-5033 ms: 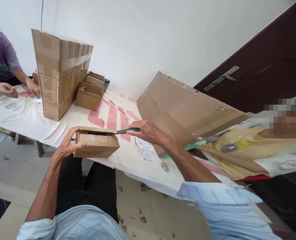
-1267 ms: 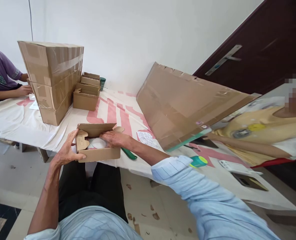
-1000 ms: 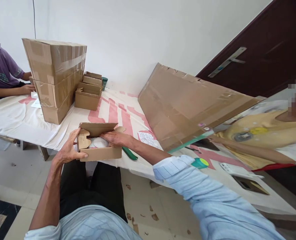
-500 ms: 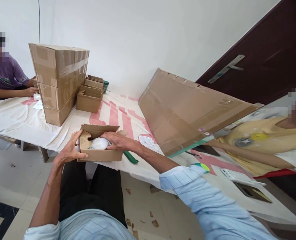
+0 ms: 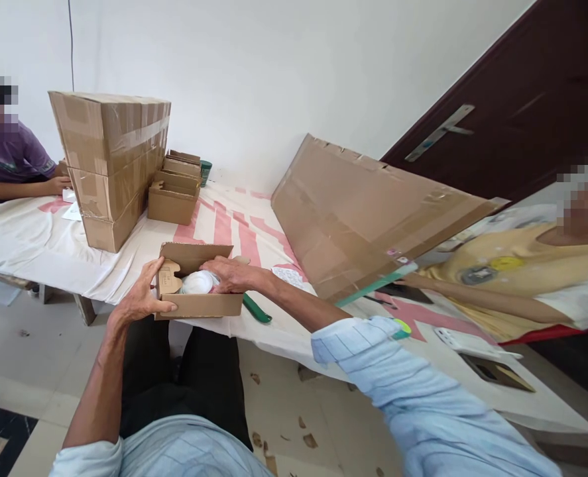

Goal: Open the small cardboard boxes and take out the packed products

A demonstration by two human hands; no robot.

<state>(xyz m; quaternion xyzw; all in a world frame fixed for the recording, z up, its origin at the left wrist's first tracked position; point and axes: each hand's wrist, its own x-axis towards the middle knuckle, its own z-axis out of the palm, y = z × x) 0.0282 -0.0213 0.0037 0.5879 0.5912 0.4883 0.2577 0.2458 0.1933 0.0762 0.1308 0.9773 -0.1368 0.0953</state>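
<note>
A small open cardboard box (image 5: 209,306) rests at the table's near edge, its flaps raised. My left hand (image 5: 147,291) grips its left end, thumb along the near side and fingers at the end flap. Inside lies a white round object (image 5: 197,283), its exact kind unclear. My right hand (image 5: 231,273) reaches into the box from the right, fingers curled at the object's far and right side; the fingertips are partly hidden. Just right of the box lies a green curved handle (image 5: 256,309).
Stacked taped cartons (image 5: 107,172) and smaller open boxes (image 5: 174,199) stand at the back left. A large cardboard sheet (image 5: 363,218) leans on the right. Two people sit at the table (image 5: 268,331), one at each side. Cardboard scraps (image 5: 310,440) lie on the floor.
My right hand has shifted slightly deeper over the white round object, which has turned or tilted a little. My left hand stays on the box. The whole view has shifted slightly.
</note>
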